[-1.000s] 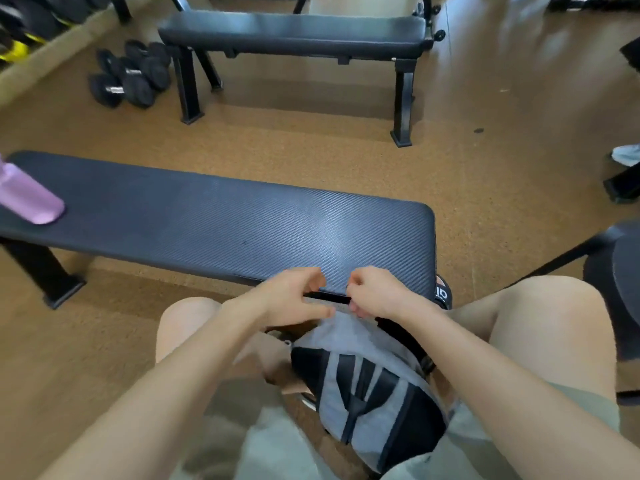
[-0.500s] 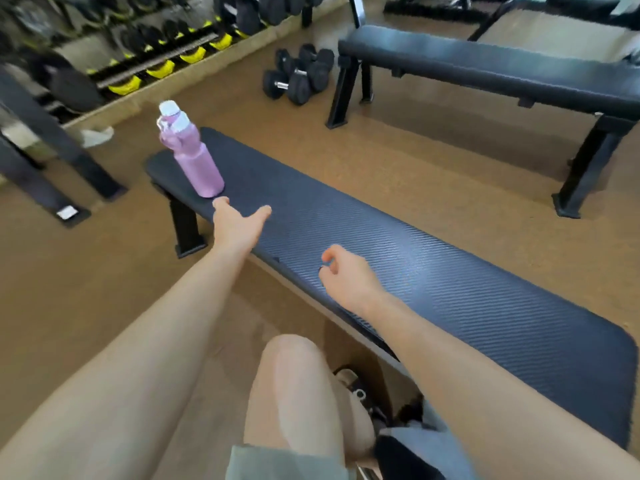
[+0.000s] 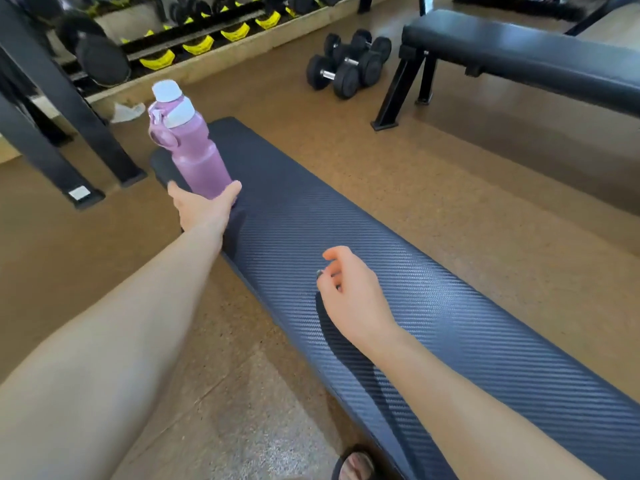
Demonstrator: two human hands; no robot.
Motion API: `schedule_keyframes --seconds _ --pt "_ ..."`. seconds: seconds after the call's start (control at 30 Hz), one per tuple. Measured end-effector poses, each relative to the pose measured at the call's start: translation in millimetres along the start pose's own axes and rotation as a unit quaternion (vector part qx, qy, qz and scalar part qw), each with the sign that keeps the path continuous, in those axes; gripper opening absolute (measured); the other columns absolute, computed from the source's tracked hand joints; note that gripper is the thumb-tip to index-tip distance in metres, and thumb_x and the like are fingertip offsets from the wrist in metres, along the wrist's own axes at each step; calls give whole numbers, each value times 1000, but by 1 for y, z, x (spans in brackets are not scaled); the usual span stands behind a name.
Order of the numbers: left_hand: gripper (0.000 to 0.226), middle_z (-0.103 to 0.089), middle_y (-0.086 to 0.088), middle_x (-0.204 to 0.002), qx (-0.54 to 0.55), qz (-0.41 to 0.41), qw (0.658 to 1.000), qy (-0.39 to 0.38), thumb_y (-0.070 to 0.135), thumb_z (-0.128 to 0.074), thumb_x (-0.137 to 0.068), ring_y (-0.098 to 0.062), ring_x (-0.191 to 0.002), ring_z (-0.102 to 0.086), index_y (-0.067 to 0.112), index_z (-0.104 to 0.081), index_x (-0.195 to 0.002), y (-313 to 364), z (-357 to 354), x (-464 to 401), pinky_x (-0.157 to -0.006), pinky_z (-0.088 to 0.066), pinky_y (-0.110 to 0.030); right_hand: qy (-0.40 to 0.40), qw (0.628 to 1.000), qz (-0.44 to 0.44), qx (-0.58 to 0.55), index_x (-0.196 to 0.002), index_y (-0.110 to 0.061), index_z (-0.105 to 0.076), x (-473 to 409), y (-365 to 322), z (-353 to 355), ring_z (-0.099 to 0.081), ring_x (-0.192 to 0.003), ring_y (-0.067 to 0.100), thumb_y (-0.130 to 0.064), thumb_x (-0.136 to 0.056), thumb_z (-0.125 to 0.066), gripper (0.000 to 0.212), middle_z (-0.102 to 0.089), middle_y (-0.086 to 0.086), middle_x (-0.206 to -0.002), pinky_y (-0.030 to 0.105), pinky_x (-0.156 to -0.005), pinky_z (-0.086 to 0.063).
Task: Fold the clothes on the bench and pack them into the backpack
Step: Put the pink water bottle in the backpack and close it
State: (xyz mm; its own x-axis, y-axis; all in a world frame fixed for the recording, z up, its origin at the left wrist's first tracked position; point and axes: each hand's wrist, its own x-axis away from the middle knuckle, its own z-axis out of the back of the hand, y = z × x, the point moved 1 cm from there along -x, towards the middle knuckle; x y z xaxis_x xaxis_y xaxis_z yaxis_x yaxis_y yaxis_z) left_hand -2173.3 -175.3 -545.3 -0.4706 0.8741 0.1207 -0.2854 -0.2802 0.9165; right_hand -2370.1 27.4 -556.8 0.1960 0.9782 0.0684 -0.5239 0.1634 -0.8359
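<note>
A long black padded bench (image 3: 433,278) runs from upper left to lower right. No clothes lie on it, and the backpack is out of view. A pink water bottle (image 3: 194,150) with a white cap stands at the bench's far left end. My left hand (image 3: 204,206) grips the bottle's base, thumb on the right side and fingers round the left. My right hand (image 3: 349,292) hovers over the middle of the bench with fingers loosely curled, holding nothing.
Black dumbbells (image 3: 346,64) lie on the brown floor beyond the bench. A second black bench (image 3: 519,53) stands at the upper right. A weight rack (image 3: 194,32) lines the far wall, and black frame legs (image 3: 69,126) stand at left. A sandalled foot (image 3: 356,465) shows below.
The view has swung left, away from the backpack on my lap. My left hand has reached out and taken hold of the bottle's base. My right hand has moved out over the bench.
</note>
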Motion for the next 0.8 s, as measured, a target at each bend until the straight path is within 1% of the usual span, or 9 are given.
schedule_keyframes --seconds 0.13,0.2,0.3,0.43,0.53,0.6,0.67,0.73,0.8 --pt "113 -42 2 -148 78 -6 997 14 45 -84 -68 -21 -122 -48 24 -15 -155 10 -25 -19 -104 -39 -33 6 1000 -10 -26 -131 -27 -49 -9 17 7 -58 -91 3 -29 -101 -51 30 -57 -11 -107 38 -89 -51" --pt "99 -47 4 -141 71 -22 997 15 38 -83 -74 -20 -121 -50 24 -23 -151 14 -29 -18 -97 -38 -29 4 999 -17 -37 -132 -28 -48 -9 20 11 -58 -92 2 -29 -101 -51 31 -57 -11 -108 37 -89 -51" --pt "91 -53 4 -134 39 -41 998 -7 45 -83 -69 -23 -121 -55 28 -33 -143 15 -32 6 -98 -41 -31 21 998 -25 -62 -133 -29 -47 -4 18 13 -58 -91 2 -30 -100 -55 34 -56 -13 -109 35 -89 -51" --pt "81 -61 10 -120 19 -115 984 -136 54 -86 -61 -15 -111 -61 36 -42 -127 -3 -29 86 -98 -53 -42 59 985 -43 -156 -142 -37 -41 17 0 23 -62 -96 4 -39 -89 -70 60 -54 -17 -120 33 -92 -52" --pt "68 -67 16 -113 1 -169 947 -274 42 -89 -62 -6 -105 -66 47 -46 -115 -17 -17 167 -93 -56 -41 48 977 -39 -205 -152 -43 -26 50 -20 52 -57 -112 2 -44 -75 -85 96 -46 -17 -137 29 -93 -52" --pt "72 -68 14 -117 -16 -217 913 -346 40 -90 -61 -5 -106 -66 57 -44 -114 -22 -5 219 -92 -56 -42 56 973 -4 -222 -152 -42 -25 86 -31 78 -55 -115 0 -32 -71 -91 105 -45 -18 -141 18 -88 -49" --pt "78 -66 14 -122 -23 -256 878 -404 35 -90 -64 -5 -111 -65 57 -42 -121 -30 11 265 -94 -55 -43 99 967 19 -235 -144 -41 -37 129 -36 101 -57 -114 1 -22 -67 -93 97 -53 -19 -133 18 -87 -50" --pt "81 -64 15 -125 -39 -273 843 -462 31 -90 -66 -5 -114 -63 50 -42 -129 -40 27 308 -94 -54 -43 165 958 10 -233 -132 -41 -48 177 -34 119 -61 -114 4 -24 -64 -91 82 -61 -20 -125 24 -89 -52" --pt "79 -64 12 -120 -67 -280 806 -517 33 -87 -67 -11 -110 -64 45 -43 -131 -50 39 345 -91 -55 -47 211 953 -1 -218 -125 -40 -51 224 -30 134 -63 -110 6 -19 -67 -91 73 -64 -20 -118 28 -88 -53"
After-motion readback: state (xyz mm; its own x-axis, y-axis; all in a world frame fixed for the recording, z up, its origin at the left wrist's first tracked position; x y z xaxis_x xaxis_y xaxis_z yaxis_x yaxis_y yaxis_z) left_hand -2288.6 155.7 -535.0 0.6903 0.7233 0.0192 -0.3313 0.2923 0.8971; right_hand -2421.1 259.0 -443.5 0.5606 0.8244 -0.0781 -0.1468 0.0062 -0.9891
